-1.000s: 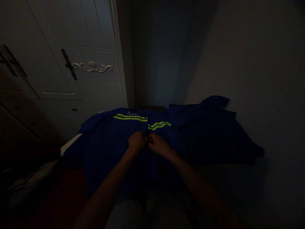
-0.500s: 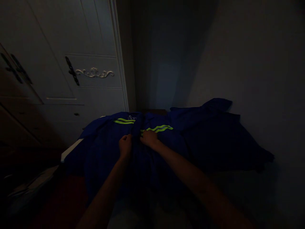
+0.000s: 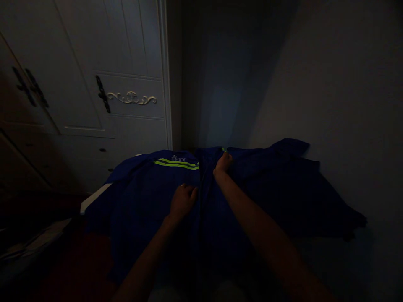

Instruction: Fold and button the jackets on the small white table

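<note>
A dark blue work jacket [image 3: 151, 193] with yellow-green stripes across the chest and small white print lies spread out in front of me. My left hand [image 3: 183, 200] is closed at the jacket's front edge, below the striped band, with its thumb toward the front opening. Farther up and to the right, my right hand [image 3: 223, 162] grips the other front panel near the collar. Fabric there is folded over and covers most of that side's stripe. Dim light hides the fingertips of both hands.
A white wardrobe [image 3: 135, 126] with dark handles and a carved ornament stands behind on the left. More dark blue cloth [image 3: 296, 193] extends to the right, by a plain wall [image 3: 333, 92]. Something red [image 3: 85, 260] shows at the lower left.
My right hand has moved right and away from me, pulling the right front panel over so its stripe is mostly hidden. My left hand has shifted right and slightly nearer me.
</note>
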Demonstrator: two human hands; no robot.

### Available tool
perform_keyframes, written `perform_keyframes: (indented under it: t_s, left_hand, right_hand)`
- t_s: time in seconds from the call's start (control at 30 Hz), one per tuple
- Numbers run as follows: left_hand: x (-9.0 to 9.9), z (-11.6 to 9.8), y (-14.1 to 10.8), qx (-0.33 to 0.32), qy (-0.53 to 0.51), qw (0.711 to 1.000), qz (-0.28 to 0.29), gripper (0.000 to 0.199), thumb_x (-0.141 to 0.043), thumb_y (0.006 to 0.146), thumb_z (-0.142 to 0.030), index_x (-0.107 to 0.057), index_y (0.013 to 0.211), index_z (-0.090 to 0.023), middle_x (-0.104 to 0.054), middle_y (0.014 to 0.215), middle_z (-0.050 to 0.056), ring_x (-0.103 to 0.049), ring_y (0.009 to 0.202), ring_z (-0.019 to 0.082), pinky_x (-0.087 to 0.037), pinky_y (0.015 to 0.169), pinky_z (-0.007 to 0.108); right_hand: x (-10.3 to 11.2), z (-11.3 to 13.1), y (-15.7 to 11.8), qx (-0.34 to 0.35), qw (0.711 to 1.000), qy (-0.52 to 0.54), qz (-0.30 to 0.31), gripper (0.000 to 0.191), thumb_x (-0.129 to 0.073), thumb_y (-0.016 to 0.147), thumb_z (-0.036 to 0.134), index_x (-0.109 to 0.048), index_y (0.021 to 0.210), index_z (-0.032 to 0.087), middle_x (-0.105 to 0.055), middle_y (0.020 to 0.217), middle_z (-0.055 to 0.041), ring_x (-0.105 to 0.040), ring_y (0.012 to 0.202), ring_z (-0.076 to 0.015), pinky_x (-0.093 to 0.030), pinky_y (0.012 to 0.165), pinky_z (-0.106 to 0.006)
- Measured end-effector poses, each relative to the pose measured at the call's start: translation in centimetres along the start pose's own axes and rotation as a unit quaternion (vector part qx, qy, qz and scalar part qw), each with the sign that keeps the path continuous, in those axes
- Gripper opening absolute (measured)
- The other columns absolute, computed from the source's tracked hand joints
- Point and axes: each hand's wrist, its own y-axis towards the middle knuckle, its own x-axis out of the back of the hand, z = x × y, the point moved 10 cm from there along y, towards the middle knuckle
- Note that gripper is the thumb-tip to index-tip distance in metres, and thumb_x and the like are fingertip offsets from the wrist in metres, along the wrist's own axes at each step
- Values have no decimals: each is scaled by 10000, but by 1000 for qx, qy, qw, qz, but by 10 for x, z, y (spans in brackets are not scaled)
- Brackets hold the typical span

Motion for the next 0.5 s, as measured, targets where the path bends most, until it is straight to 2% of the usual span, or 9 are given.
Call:
perform_keyframes:
  t_s: [0.07, 0.13, 0.2, 0.27, 0.3, 0.37, 0.43, 0.47, 0.5]
  left_hand:
    - [-16, -13, 0, -47, 54, 995, 72, 273, -451, 908, -248, -704, 968, -165, -648, 1168, 167, -584, 1107, 302, -410, 950, 466]
    - [-28, -18, 1, -67, 68, 987, 127, 192, -542, 811, -136, -704, 913, -153, -673, 1114, 175, -596, 1100, 322, -387, 985, 494]
    - [-29, -16, 4, -62, 52, 985, 152, 161, -566, 758, -82, -694, 823, -157, -708, 980, 148, -635, 1015, 296, -410, 975, 449]
    - [-22, -11, 3, -46, 24, 988, 145, 203, -499, 821, -104, -686, 869, -168, -713, 986, 123, -650, 972, 243, -451, 928, 371]
    - [-12, -9, -1, -37, -3, 992, 117, 243, -450, 863, -130, -681, 926, -172, -708, 1031, 116, -647, 979, 221, -461, 911, 342]
    - [18, 0, -20, 1, -82, 997, 2, 287, -406, 913, -210, -672, 1013, -174, -700, 1081, 100, -640, 998, 203, -470, 900, 319]
    - [47, 20, -61, 75, -168, 973, -139, 295, -442, 912, -316, -684, 1013, -182, -708, 1047, 81, -640, 984, 212, -474, 898, 327]
    - [52, 32, -87, 123, -202, 954, -186, 301, -468, 897, -366, -694, 987, -188, -715, 1002, 70, -646, 947, 216, -483, 874, 330]
    - [49, 43, -113, 170, -227, 937, -206, 310, -488, 875, -403, -700, 956, -192, -718, 954, 61, -651, 902, 218, -493, 837, 327]
  right_hand:
    - [-21, 4, -14, -10, 998, -31, 62, 274, -490, 966, 340, -649, 970, 117, -662, 931, -34, -632, 783, -130, -529, 723, -268]
    - [-47, 6, -35, -10, 984, -63, 166, 186, -615, 867, 309, -665, 805, 141, -670, 751, -12, -613, 634, -107, -505, 622, -224]
    - [-65, 5, -58, -12, 958, -97, 269, 144, -759, 710, 239, -646, 675, 156, -632, 589, 10, -575, 514, -106, -469, 540, -211]
    - [-65, 4, -77, -12, 935, -123, 331, 147, -787, 653, 181, -641, 651, 161, -606, 536, 20, -553, 475, -108, -444, 523, -212]
    - [-59, 5, -86, -4, 928, -131, 349, 120, -768, 679, 184, -650, 678, 163, -613, 554, 19, -555, 486, -107, -438, 535, -212]
    - [-43, 13, -107, 43, 913, -143, 379, 76, -695, 779, 239, -672, 773, 167, -656, 661, 4, -587, 563, -111, -435, 583, -214]
    - [-26, 23, -139, 112, 890, -159, 412, 159, -616, 865, 318, -677, 858, 172, -690, 780, -17, -626, 667, -123, -433, 623, -217]
    - [-18, 26, -160, 141, 875, -175, 429, 208, -589, 890, 364, -676, 897, 175, -699, 813, -26, -640, 705, -133, -433, 634, -221]
    - [-11, 26, -180, 159, 860, -199, 441, 263, -573, 903, 420, -672, 942, 180, -706, 823, -34, -652, 724, -147, -437, 641, -228]
